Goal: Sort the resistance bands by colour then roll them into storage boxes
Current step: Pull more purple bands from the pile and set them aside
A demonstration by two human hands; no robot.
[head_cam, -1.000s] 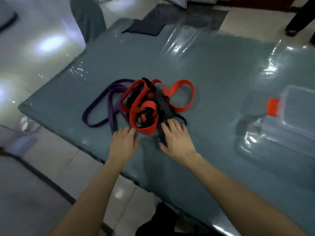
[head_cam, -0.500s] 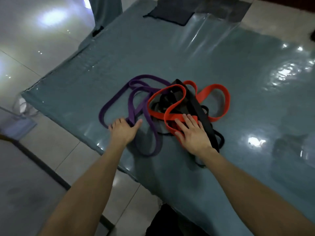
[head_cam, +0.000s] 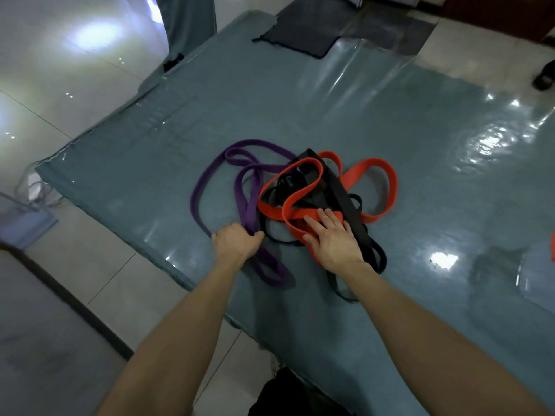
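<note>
Tiled floor surrounds a table (head_cam: 390, 115) whose teal cloth lies under a glossy clear sheet. A dark cloth (head_cam: 300, 34) lies at the far end, and part of a clear box (head_cam: 540, 277) shows at the right edge. All the bands lie in one tangle near the front edge: the purple band (head_cam: 210, 175) loops out to the left, while the red band (head_cam: 372, 166) and the black band (head_cam: 345, 202) are interlaced in the middle and to the right. The left hand (head_cam: 237, 243) is clenched round the near strands of the purple band. The right hand (head_cam: 333, 240) lies flat with straight fingers, pressing the red band down. Judged by how they lie, the bands are light, limp and stretchy, likely tacky against each other yet sliding freely on the slick sheet. A pull will probably drag the whole heap unless the rest is pinned. The best hold looks to be a free outer loop, drawn away from the crossings. Against half a second ago, the left hand has closed from a loose, thumb-apart rest into a fist. A second ago the heap was tighter and more of the box was in view.
</note>
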